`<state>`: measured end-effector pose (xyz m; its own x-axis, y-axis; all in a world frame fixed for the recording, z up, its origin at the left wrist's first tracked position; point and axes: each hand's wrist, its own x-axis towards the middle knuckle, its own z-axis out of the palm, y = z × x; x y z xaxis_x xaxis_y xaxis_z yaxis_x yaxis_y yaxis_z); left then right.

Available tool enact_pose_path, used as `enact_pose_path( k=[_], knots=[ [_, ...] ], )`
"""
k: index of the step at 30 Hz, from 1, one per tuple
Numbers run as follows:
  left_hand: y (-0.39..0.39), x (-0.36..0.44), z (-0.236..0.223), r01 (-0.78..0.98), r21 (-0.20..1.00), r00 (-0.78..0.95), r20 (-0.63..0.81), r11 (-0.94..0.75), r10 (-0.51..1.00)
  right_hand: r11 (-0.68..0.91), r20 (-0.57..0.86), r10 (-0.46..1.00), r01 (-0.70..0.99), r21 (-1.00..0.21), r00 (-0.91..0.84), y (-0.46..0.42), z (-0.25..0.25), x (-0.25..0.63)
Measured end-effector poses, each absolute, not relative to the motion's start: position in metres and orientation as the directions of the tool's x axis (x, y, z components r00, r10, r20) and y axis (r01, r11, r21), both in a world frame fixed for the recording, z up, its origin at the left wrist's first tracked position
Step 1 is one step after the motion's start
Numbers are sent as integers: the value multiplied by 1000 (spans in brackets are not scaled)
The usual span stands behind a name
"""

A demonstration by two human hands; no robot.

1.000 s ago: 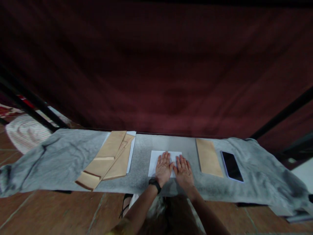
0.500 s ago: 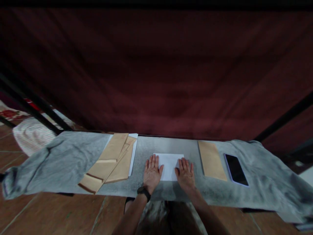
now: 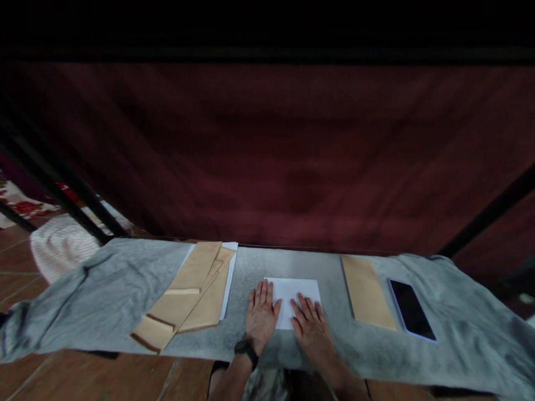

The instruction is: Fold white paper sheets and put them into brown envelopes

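Observation:
A white sheet of paper [image 3: 292,289], apparently folded, lies flat on the grey cloth in front of me. My left hand [image 3: 262,314] presses flat with fingers stretched out, over the paper's left edge; a dark watch is on that wrist. On the lower right part of the paper rests my right hand [image 3: 311,326], its fingers spread and covering that corner. Neither hand grasps anything. To the left, several brown envelopes [image 3: 188,295] lie fanned over white sheets [image 3: 229,278]. A single brown envelope [image 3: 368,292] lies to the right of my right hand.
A phone [image 3: 412,309] in a light purple case lies at the right, beyond the single envelope. Grey cloth [image 3: 125,278] covers the narrow work surface. Behind it hangs a dark red curtain [image 3: 284,167] between black bars. Brown floor tiles [image 3: 137,379] show below.
My right hand has slid inward and down over the paper's lower right part. The left hand stays at the left edge. The whole view has shifted, with everything slightly lower.

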<state>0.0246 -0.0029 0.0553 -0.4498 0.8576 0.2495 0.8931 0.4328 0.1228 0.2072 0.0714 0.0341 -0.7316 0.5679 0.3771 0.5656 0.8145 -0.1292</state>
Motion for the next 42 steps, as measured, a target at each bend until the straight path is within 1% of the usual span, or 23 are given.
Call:
enact_pose_path(
  k=[5, 7, 10, 12, 16, 19, 23, 28, 38, 42],
  knots=[
    [9, 38, 62, 881, 141, -472, 257, 451, 843, 871, 394, 484, 472, -135, -782, 60, 39, 228],
    [19, 50, 63, 920, 166, -387, 252, 354, 887, 870, 388, 488, 470, -147, -782, 58, 41, 229],
    [35, 64, 62, 959, 214, -229, 208, 184, 951, 845, 377, 531, 503, -178, -759, 57, 43, 226],
    [43, 67, 60, 962, 226, -197, 174, 155, 965, 833, 365, 551, 517, -196, -750, 56, 44, 225],
    [50, 56, 57, 964, 219, -192, 173, 153, 966, 858, 346, 514, 476, -194, -785, 54, 46, 229],
    [52, 42, 59, 959, 208, -231, 190, 190, 954, 862, 355, 507, 469, -193, -785, 49, 48, 237],
    [54, 29, 65, 941, 195, -310, 181, 275, 933, 853, 360, 521, 482, -200, -774, 41, 55, 243],
    [64, 25, 81, 924, 212, -349, 133, 317, 928, 835, 346, 550, 496, -238, -760, 39, 62, 242],
    [88, 13, 113, 911, 246, -349, 31, 331, 937, 836, 370, 549, 494, -240, -750, 38, 61, 243],
    [90, 12, 134, 918, 270, -310, 31, 290, 950, 817, 387, 576, 492, -301, -720, 39, 61, 245]
  ],
)
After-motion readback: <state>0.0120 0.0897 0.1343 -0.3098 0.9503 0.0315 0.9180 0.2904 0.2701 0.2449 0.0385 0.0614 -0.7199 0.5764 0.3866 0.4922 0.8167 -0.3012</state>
